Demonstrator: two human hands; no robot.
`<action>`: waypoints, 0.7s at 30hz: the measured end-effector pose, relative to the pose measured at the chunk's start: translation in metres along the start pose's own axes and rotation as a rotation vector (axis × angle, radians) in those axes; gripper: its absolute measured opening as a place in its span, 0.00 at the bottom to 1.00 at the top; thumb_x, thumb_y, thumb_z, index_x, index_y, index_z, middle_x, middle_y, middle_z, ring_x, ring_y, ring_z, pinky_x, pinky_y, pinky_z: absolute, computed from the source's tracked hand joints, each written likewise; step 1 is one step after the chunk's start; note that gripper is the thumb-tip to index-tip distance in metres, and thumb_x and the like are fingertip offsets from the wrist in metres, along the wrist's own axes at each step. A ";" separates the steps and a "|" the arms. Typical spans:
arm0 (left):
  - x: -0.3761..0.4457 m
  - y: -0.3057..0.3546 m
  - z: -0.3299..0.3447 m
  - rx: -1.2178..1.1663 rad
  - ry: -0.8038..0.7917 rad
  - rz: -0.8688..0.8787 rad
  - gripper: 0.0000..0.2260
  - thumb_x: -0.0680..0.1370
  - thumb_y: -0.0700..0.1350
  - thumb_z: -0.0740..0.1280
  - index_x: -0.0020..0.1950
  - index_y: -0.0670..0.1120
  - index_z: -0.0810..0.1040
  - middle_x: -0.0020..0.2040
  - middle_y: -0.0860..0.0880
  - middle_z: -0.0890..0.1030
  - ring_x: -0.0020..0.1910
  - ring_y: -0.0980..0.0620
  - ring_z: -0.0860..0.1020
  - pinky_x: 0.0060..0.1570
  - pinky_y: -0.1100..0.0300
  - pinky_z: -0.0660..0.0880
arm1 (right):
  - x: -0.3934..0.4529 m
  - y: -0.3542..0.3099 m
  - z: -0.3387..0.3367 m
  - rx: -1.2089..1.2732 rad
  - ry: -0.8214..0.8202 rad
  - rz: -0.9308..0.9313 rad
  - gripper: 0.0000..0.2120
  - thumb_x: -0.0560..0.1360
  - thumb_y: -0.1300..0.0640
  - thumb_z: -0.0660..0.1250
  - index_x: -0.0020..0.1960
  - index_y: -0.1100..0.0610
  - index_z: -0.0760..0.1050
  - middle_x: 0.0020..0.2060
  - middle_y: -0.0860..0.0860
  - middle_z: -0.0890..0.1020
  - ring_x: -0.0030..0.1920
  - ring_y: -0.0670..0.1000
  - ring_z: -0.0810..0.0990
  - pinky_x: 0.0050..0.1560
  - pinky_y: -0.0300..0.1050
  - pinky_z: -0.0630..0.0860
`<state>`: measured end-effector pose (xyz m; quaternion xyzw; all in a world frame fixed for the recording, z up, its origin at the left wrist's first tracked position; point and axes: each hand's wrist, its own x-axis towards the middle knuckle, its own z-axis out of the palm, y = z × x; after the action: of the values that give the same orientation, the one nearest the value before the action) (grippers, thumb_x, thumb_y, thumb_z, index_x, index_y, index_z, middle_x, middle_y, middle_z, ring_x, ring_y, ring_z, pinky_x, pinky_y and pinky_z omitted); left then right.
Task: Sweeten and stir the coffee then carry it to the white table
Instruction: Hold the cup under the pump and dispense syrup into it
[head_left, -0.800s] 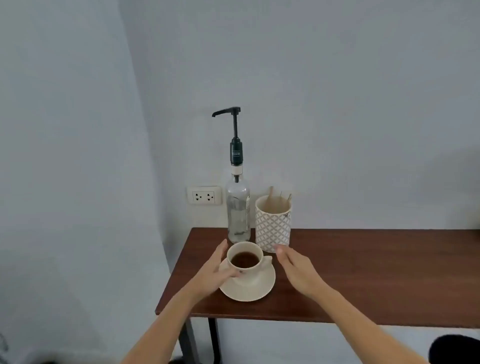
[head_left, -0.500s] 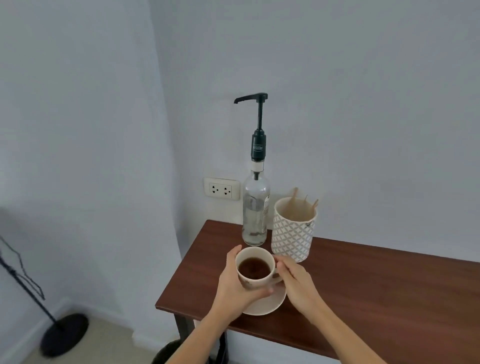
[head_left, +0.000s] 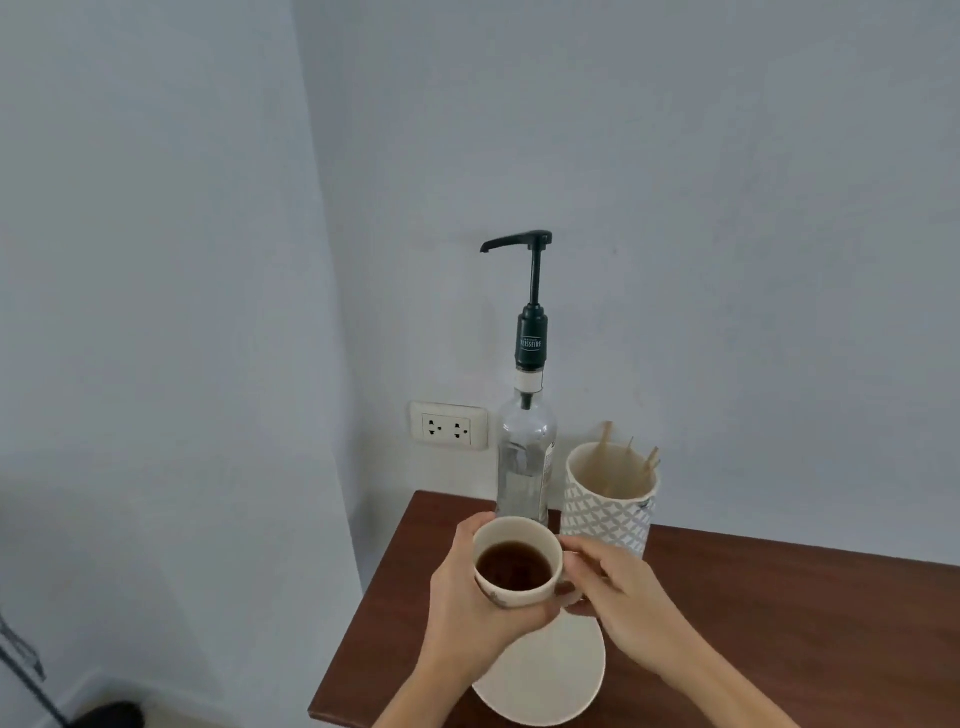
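Note:
A cream cup of dark coffee (head_left: 516, 564) is lifted above its saucer (head_left: 550, 680), which lies on the brown table (head_left: 779, 623). My left hand (head_left: 467, 608) wraps the cup's left side and underside. My right hand (head_left: 618, 597) pinches the handle on the cup's right. Just behind the cup stands a clear syrup bottle (head_left: 525, 462) with a black pump (head_left: 519, 241), its spout pointing left. A patterned white holder (head_left: 608, 506) with wooden stir sticks (head_left: 628, 454) stands right of the bottle.
The table sits in a corner, with grey walls behind and to the left. A wall socket (head_left: 449, 427) is left of the bottle. The table's left edge runs close to the saucer. A black stand base (head_left: 109, 716) lies on the floor at lower left.
Both hands closed on the cup and raised it off the saucer toward the bottle. The view has moved closer and tilted.

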<state>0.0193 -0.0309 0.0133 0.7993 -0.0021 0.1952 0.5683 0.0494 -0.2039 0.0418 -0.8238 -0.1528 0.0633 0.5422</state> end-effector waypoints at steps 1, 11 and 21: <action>0.008 0.005 -0.007 -0.011 -0.010 -0.003 0.39 0.53 0.53 0.85 0.61 0.57 0.73 0.50 0.58 0.85 0.52 0.61 0.82 0.47 0.73 0.75 | 0.006 -0.011 -0.005 -0.022 0.020 -0.040 0.12 0.83 0.59 0.60 0.58 0.50 0.81 0.50 0.48 0.87 0.50 0.44 0.85 0.55 0.49 0.83; 0.110 0.058 -0.059 0.009 -0.006 0.048 0.43 0.50 0.57 0.83 0.62 0.56 0.72 0.52 0.54 0.84 0.52 0.52 0.83 0.55 0.45 0.81 | 0.114 -0.167 -0.054 -0.082 0.465 -0.392 0.16 0.83 0.50 0.56 0.70 0.51 0.68 0.53 0.47 0.78 0.59 0.55 0.80 0.62 0.51 0.75; 0.179 0.110 -0.079 -0.024 0.026 0.050 0.45 0.49 0.58 0.81 0.64 0.53 0.71 0.56 0.51 0.81 0.54 0.49 0.81 0.51 0.50 0.82 | 0.177 -0.215 -0.034 0.420 0.438 -0.217 0.19 0.78 0.37 0.61 0.47 0.54 0.75 0.45 0.55 0.86 0.39 0.52 0.81 0.41 0.47 0.75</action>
<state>0.1359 0.0409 0.1917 0.7894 -0.0169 0.2198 0.5729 0.1862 -0.0984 0.2621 -0.6670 -0.1029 -0.1433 0.7238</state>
